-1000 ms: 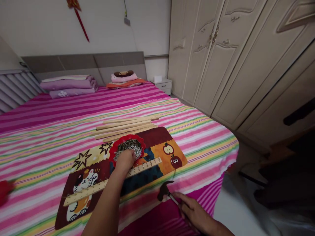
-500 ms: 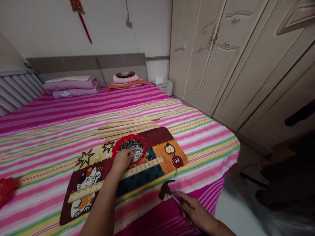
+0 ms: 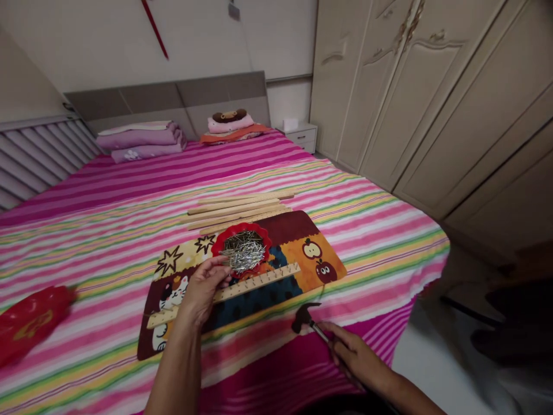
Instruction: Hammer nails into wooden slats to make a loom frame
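Note:
My left hand is closed in a pinch at the near left rim of a red scalloped bowl. Thin nail tips seem to poke out at its fingertips; how many cannot be made out. The bowl is heaped with loose silver nails. Below it, a wooden strip with a row of upright nails lies across a patterned mat; my left hand and forearm hide part of the strip. At the lower right, my right hand grips a claw hammer by its handle, the head held over the bed's near edge.
Several bare wooden strips lie behind the bowl. A red tray with a gold mark sits on the striped bedspread at left. Folded bedding is by the headboard. A wardrobe stands at right.
My left hand has come out of the nails in the bowl to its near left rim. The right hand still grips the hammer. The view has tilted down and turned left, showing more of the red tray.

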### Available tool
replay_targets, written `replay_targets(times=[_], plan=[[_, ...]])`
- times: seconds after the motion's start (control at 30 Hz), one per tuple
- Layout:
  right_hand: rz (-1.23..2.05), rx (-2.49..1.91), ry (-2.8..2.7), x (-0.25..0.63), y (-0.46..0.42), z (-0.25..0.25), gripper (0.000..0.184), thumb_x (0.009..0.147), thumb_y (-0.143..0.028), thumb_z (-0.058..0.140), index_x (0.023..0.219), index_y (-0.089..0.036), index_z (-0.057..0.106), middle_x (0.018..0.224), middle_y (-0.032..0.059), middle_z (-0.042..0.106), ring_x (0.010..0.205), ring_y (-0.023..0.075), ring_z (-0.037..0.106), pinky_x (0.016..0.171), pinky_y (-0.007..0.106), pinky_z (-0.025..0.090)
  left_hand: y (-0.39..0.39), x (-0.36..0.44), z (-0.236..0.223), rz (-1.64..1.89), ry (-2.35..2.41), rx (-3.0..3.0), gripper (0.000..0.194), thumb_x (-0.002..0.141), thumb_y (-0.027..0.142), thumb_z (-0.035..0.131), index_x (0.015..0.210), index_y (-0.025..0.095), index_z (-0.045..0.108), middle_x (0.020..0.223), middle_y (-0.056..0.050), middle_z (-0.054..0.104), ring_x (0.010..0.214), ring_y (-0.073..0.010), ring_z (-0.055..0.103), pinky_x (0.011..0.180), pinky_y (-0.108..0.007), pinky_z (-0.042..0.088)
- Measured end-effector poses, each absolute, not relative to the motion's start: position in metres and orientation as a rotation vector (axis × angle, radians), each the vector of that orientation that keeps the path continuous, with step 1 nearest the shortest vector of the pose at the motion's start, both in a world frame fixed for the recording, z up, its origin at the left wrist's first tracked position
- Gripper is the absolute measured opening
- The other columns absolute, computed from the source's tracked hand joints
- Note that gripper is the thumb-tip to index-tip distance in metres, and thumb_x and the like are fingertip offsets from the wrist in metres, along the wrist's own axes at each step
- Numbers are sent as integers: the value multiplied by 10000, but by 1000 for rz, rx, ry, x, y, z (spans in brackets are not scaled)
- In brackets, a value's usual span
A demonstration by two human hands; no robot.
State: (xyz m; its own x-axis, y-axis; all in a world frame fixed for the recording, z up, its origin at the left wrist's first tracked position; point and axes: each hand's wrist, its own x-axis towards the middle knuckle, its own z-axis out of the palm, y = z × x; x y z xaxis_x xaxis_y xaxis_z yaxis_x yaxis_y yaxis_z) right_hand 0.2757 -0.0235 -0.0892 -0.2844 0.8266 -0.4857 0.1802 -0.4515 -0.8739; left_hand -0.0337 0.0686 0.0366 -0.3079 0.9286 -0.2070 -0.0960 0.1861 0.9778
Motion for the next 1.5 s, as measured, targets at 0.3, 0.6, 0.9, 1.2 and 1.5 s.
replay_targets(times=[0.3,0.6,0.9,1.2,1.5], plan=[[1787,-1481,-1300,276,-24,-88,666,801,-497,464,1378,-166,429,521,-105,425,332,64,331,316,175,247,28,-31,44,1337,1415,666,446,405,274,856,811,140,729,740,-42,713,647,-119,640,642,-223,532],[1807,-1471,-1315,278,-23,-88,660,806,-467,468,1381,-146,420,555,-92,464,334,60,354,306,173,264,25,-22,1,1413,1694,688,421,479,369,812,832,152,740,777,-29,717,618,-105,610,610,-231,529],[1797,-1491,-1310,278,-26,-88,632,813,-462,457,1371,-168,422,559,-92,457,337,59,336,302,162,261,30,-10,-29,1433,1973,902,261,691,351,653,879,186,727,762,-16,708,671,-152,652,733,-317,553],[1777,-1504,-1319,278,-27,-88,597,825,-451,443,1359,-184,438,566,-89,461,336,61,340,313,163,258,32,-7,-38,1375,2101,1042,266,692,400,630,874,220,704,801,-20,715,707,-165,661,728,-304,528],[1620,-1415,-1547,277,-29,-70,521,831,-398,486,1281,-144,554,626,-27,552,501,122,487,495,240,435,30,-1,-48,1386,2170,1072,265,696,451,608,811,221,672,679,19,682,618,-148,623,668,-269,493]])
